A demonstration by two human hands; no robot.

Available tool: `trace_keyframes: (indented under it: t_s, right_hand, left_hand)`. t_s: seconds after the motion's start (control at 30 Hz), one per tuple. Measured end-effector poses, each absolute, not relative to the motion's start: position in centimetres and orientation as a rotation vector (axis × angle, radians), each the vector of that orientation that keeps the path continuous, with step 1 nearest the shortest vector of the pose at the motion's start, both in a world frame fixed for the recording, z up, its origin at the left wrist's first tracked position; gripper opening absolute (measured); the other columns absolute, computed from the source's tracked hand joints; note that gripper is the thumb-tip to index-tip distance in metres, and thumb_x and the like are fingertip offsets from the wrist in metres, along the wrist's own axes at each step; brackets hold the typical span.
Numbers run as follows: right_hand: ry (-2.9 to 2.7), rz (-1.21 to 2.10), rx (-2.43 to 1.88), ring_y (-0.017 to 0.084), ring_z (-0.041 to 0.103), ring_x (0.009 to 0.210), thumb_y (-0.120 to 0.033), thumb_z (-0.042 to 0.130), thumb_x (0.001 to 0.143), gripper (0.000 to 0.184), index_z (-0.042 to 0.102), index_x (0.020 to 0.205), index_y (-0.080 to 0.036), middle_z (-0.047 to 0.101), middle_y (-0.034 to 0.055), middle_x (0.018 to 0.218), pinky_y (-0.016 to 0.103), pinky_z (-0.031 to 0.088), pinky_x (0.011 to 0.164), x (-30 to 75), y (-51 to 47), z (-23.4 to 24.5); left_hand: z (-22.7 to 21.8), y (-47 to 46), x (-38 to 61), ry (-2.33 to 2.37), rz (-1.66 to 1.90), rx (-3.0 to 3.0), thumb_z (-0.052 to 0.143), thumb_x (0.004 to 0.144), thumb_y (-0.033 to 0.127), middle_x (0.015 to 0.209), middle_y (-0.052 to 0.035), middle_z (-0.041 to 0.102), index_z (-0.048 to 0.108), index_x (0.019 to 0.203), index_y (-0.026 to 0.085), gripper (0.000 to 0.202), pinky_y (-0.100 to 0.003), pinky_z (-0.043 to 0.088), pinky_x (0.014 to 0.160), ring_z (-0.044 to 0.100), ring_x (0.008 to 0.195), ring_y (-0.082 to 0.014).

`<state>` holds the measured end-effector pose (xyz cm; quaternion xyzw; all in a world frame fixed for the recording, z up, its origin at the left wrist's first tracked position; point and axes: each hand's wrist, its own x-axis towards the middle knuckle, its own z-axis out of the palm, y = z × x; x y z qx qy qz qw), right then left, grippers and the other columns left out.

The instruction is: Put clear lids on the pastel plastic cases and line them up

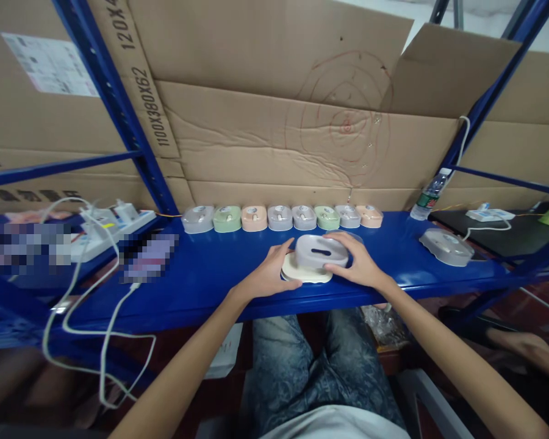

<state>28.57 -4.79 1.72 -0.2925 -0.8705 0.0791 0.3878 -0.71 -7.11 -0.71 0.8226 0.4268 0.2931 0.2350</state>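
My right hand (354, 259) grips a grey rounded plastic case (312, 242) by its right end. A dark keyhole-like slot runs across the face of this case. Under its lower left side, close to the front edge of the blue shelf, is a cream oval piece (307, 272). My left hand (274, 270) curves around the left end of the cream piece, thumb in front and fingers behind. Part of a clear plastic piece (353, 236) shows behind my right hand. Whether the grey case touches the cream piece, I cannot tell.
Several grey, green and orange cases (280, 217) line the back of the blue shelf (238, 259). Another grey case (447, 246) and a water bottle (432, 195) stand right. A power strip (114, 228), white cables (110, 332) and a blurred-out phone-like object (150, 257) lie left.
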Motion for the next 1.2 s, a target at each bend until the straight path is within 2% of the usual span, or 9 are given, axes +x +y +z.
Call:
trace_keyframes:
  t_s: [0.2,0.4,0.6,0.67,0.83,0.9,1.07,1.2]
  right_hand:
    - [-2.408,0.283,-0.667,0.033,0.053,0.142,-0.05,0.069,0.097,0.061,0.053,0.153,-0.031,0.053,0.0135,0.153,0.056,0.046,0.117,26.5,-5.1,0.3]
    - [-2.575,0.151,-0.727,0.034,0.04,0.152,-0.048,0.062,0.102,0.062,0.045,0.16,-0.032,0.041,0.0136,0.165,0.059,0.038,0.123,26.6,-5.7,0.0]
    - [-2.532,0.14,-0.709,0.035,0.038,0.155,-0.058,0.065,0.098,0.078,0.034,0.166,-0.034,0.041,0.011,0.167,0.062,0.035,0.125,27.3,-4.8,0.9]
    - [-2.41,0.085,-0.812,0.034,0.038,0.155,-0.06,0.061,0.1,0.077,0.032,0.166,-0.035,0.042,0.01,0.167,0.061,0.034,0.126,28.5,-3.2,1.6]
    - [-2.35,-0.042,-1.137,0.042,0.04,0.153,-0.067,0.062,0.096,0.077,0.044,0.162,-0.03,0.041,0.0143,0.167,0.065,0.036,0.124,33.2,1.3,0.9]
    - [-2.405,-0.006,-1.161,0.043,0.042,0.151,-0.066,0.06,0.097,0.072,0.05,0.158,-0.03,0.046,0.0137,0.165,0.066,0.037,0.122,34.6,2.2,-0.2]
    - [-2.281,0.09,-1.065,0.037,0.061,0.135,-0.06,0.062,0.098,0.06,0.06,0.15,-0.03,0.066,0.0111,0.145,0.061,0.048,0.115,34.3,1.1,-0.5]
    - [-2.195,0.255,-0.787,0.031,0.063,0.133,-0.055,0.068,0.097,0.057,0.061,0.148,-0.032,0.066,0.0068,0.146,0.053,0.048,0.117,30.4,-1.7,2.0]
  left_hand:
    - [-0.7,-7.1,-0.8,1.193,0.782,2.22,0.084,0.079,0.055,0.169,-0.0192,0.03,0.016,0.17,0.025,0.118,-0.06,0.028,0.126,0.027,0.157,-0.043]
    - [-0.7,-7.2,-0.9,1.174,0.764,2.242,0.082,0.083,0.053,0.17,-0.0158,0.029,0.017,0.17,0.027,0.111,-0.054,0.026,0.129,0.026,0.158,-0.0363]
    - [-0.5,-7.3,-0.9,1.124,0.781,2.286,0.082,0.083,0.052,0.171,-0.0137,0.03,0.022,0.169,0.028,0.108,-0.056,0.026,0.129,0.026,0.157,-0.0378]
    - [-0.3,-7.4,-0.9,1.116,0.778,2.281,0.082,0.083,0.055,0.168,-0.0139,0.034,0.023,0.169,0.029,0.108,-0.057,0.027,0.128,0.028,0.156,-0.0389]
    - [0.1,-7.5,-0.8,1.152,0.788,2.25,0.084,0.08,0.061,0.166,-0.0143,0.037,0.025,0.168,0.029,0.111,-0.056,0.029,0.127,0.032,0.154,-0.04]
    - [0.0,-7.5,-0.8,1.155,0.805,2.243,0.083,0.081,0.061,0.167,-0.0134,0.038,0.027,0.168,0.03,0.108,-0.056,0.03,0.126,0.034,0.154,-0.04]
    - [-0.1,-7.1,-0.9,1.165,0.791,2.222,0.085,0.079,0.057,0.168,-0.0125,0.038,0.025,0.168,0.029,0.111,-0.055,0.028,0.127,0.034,0.155,-0.0398]
    - [-0.3,-6.9,-0.8,1.149,0.785,2.144,0.09,0.074,0.055,0.16,-0.0153,0.049,0.018,0.169,0.026,0.123,-0.054,0.029,0.126,0.041,0.152,-0.0386]
